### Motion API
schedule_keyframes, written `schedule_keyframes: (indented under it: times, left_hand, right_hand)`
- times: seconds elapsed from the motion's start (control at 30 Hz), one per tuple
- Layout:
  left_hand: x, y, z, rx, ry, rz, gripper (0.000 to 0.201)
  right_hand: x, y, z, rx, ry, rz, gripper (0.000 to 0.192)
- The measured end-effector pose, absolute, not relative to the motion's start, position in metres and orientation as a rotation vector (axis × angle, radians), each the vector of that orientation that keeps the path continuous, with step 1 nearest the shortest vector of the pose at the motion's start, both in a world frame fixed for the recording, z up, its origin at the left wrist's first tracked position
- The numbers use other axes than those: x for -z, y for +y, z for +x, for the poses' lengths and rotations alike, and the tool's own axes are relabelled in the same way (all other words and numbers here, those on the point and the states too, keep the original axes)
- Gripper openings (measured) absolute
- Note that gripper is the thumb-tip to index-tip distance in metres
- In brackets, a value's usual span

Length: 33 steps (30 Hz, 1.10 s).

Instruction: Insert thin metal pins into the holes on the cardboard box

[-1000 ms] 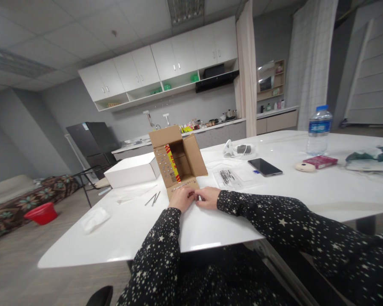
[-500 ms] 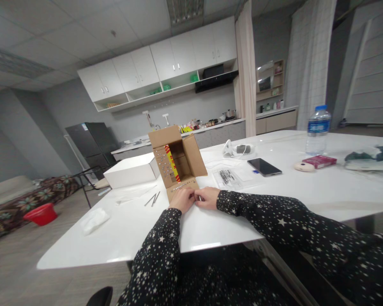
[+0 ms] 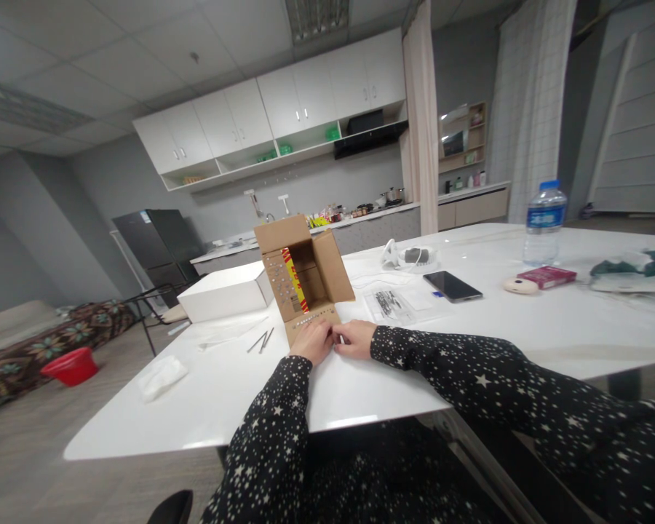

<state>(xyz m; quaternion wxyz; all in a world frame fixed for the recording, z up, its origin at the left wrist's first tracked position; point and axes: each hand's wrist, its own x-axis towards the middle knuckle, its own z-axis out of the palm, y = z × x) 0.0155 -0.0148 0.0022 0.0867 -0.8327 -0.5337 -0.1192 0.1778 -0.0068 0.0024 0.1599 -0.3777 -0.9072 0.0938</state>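
- Left hand (image 3: 312, 340) + right hand (image 3: 354, 338) sit knuckle to knuckle at the near flap of the cardboard box (image 3: 304, 277), fingertips meeting at its right end.
- Both curled, pinching smth very small where they meet; too small to tell what, so can't tell what the grip holds.
- Left hand lies on the flap; right hand rests on the worktop just beside it.
- The box stands open toward the person, approx. midway along the worktop's near edge, a bit back from it. Flaps splayed out; rows of small studs on the left flap and near flap; red/yellow print inside.
- White box (image 3: 225, 292) touches the cardboard box's left side, toward the worktop's left edge.
- Two thin metal pins (image 3: 262, 340) lie on the worktop just left of the left hand.
- Crumpled tissue (image 3: 162, 375) near the near-left corner.
- Clear bag w/ small dark parts (image 3: 388, 304) just right of the box, beyond the right forearm.
- Phone (image 3: 453, 286) face up further right; white cable bundle (image 3: 412, 256) behind it.
- Toward the right edge: water bottle (image 3: 544, 223), red pack (image 3: 546, 276), small beige oval (image 3: 520, 286), green-and-white cloth (image 3: 636, 271).
- Worktop (image 3: 524, 327) white, glossy.
- Sleeves dark w/ white stars; both forearms on the worktop.
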Motion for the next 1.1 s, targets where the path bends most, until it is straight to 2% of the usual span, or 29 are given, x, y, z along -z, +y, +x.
schedule_keyframes:
  times: [0.2,0.37,0.7,1.1]
  left_hand:
    - [0.001,-0.015,0.016,0.333,-1.601,-2.422,0.015]
    - [0.000,-0.013,0.014,0.565,-1.641,-2.373,0.018]
    - [0.001,-0.005,0.004,1.039,-1.539,-2.173,0.012]
    - [-0.006,-0.009,0.003,1.076,-1.603,-2.001,0.012]
  right_hand:
    - [0.001,-0.004,0.177,-0.280,-2.567,-1.068,0.015]
    - [0.001,-0.004,0.178,-0.257,-2.577,-1.039,0.015]
    - [-0.004,-0.010,0.179,-0.295,-2.571,-1.120,0.018]
    - [-0.006,-0.011,0.180,-0.273,-2.595,-1.155,0.019]
